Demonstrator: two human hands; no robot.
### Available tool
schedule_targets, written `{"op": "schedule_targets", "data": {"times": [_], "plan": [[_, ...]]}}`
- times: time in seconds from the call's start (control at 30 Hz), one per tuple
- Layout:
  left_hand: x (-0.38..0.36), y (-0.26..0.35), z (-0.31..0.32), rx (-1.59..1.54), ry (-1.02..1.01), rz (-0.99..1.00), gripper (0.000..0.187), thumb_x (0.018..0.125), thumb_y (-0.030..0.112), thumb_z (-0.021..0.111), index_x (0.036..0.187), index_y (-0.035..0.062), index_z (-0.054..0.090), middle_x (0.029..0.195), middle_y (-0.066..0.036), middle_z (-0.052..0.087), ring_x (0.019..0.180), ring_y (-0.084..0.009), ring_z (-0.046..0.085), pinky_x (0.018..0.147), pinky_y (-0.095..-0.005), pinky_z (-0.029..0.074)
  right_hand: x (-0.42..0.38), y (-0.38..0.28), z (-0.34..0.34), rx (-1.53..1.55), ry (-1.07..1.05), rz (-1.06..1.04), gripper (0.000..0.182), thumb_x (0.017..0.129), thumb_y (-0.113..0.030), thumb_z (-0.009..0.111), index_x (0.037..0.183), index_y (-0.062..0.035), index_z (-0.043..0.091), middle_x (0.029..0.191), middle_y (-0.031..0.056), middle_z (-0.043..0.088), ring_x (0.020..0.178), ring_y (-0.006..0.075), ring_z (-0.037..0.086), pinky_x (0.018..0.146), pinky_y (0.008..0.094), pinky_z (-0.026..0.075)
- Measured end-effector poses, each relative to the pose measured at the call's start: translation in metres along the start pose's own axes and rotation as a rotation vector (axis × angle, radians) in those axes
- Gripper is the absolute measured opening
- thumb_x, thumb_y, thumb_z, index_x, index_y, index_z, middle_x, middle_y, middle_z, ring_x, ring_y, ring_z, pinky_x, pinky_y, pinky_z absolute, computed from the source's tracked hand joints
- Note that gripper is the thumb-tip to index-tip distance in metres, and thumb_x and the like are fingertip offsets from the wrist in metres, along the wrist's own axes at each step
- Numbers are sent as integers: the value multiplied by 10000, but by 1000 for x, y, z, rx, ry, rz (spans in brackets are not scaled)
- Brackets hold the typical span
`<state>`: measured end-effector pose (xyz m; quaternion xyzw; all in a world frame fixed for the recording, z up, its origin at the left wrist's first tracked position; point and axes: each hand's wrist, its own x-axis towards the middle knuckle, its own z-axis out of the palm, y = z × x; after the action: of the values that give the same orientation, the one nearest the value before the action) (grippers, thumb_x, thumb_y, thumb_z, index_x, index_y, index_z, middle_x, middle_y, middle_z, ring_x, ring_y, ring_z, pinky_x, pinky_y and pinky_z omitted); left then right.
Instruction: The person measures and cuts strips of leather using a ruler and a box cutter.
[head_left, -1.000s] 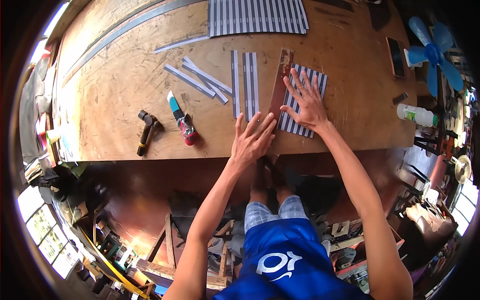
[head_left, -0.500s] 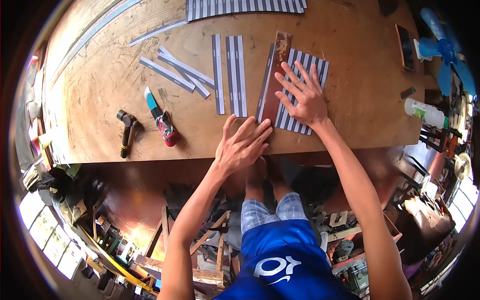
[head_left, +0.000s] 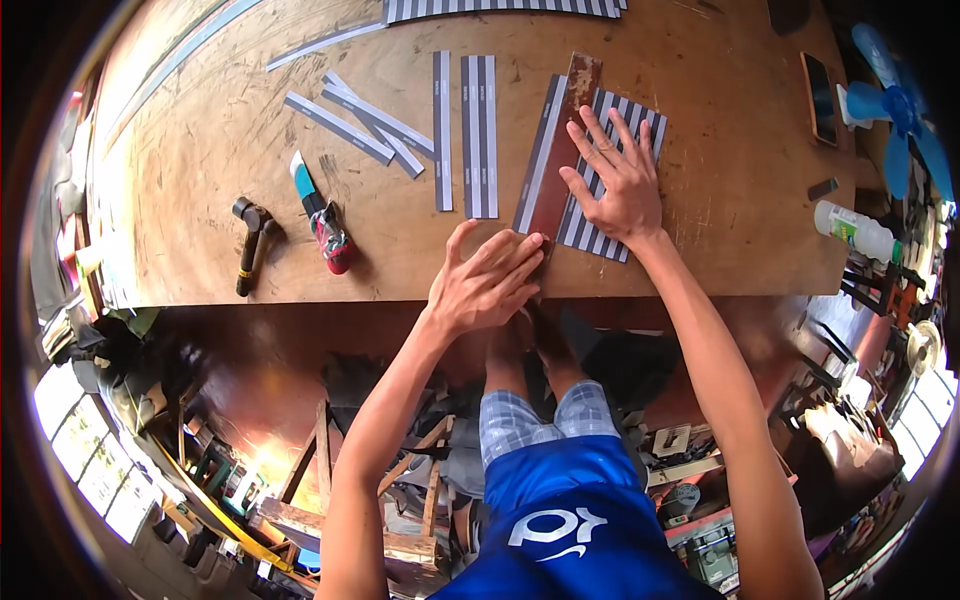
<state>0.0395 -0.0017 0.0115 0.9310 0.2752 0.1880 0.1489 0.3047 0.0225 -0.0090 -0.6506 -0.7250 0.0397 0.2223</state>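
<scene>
A reddish-brown flat bar (head_left: 577, 100) lies at a slight slant across a sheet with dark and white stripes (head_left: 598, 240). Along the bar's left side a dark and white striped edge (head_left: 540, 150) shows. My right hand (head_left: 622, 190) is spread flat over the bar and sheet, fingers apart. At the table's front edge, my left hand (head_left: 485, 278) has its fingers stretched toward the bar's near end; its fingertips touch or nearly touch there. Left of the bar lie cut striped strips (head_left: 479, 140) and a narrower strip (head_left: 443, 130). Neither hand is closed round anything.
A hammer (head_left: 249, 245) and a cutter knife with a wrapped handle (head_left: 322, 220) lie on the wooden table (head_left: 380, 250). Loose strips (head_left: 340, 128) and a larger striped sheet (head_left: 500, 10) lie farther back. At right are a phone (head_left: 819, 98), a bottle (head_left: 856, 230) and a blue fan (head_left: 895, 110).
The whole view has shifted slightly. More of the striped edge shows left of the bar, and my right hand's fingers have moved a little relative to the bar. My left hand stays near its end.
</scene>
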Motion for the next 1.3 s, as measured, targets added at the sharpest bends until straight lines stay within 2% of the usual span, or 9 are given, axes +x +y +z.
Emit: {"op": "schedule_targets", "data": {"times": [0.5, 0.6, 0.67, 1.3], "plan": [[1, 0, -1, -53, 16, -21, 464, 793, 341, 807, 1221, 181, 725, 1396, 62, 637, 1255, -158, 575, 1172, -526, 263, 1, 0, -1, 9, 15, 4, 546, 913, -424, 676, 1422, -238, 607, 1554, -21, 489, 1430, 336, 437, 1218, 608, 213], [0, -1, 0, -60, 18, -21, 462, 794, 337, 806, 1221, 179, 726, 1396, 60, 638, 1241, -157, 584, 1169, -533, 262, 1, -2, -2, -9, 3, 6, 548, 903, -376, 704, 1421, -223, 613, 1542, -9, 506, 1444, 321, 430, 1223, 571, 224], [0, -1, 0, -60, 27, -17, 463, 789, 328, 809, 1219, 175, 728, 1392, 63, 640, 1214, -160, 597, 1165, -540, 262, 0, 0, 0, -4, 12, 4, 553, 909, -437, 682, 1420, -237, 610, 1551, -23, 493, 1425, 332, 445, 1218, 596, 218], [2, -4, -1, -82, 41, -2, 450, 772, 318, 819, 1185, 160, 740, 1379, 74, 644, 1157, -174, 615, 1137, -547, 320, 1, 0, -1, -15, 15, 0, 547, 905, -439, 688, 1408, -236, 622, 1541, -25, 506, 1421, 324, 454, 1210, 596, 237]]}}
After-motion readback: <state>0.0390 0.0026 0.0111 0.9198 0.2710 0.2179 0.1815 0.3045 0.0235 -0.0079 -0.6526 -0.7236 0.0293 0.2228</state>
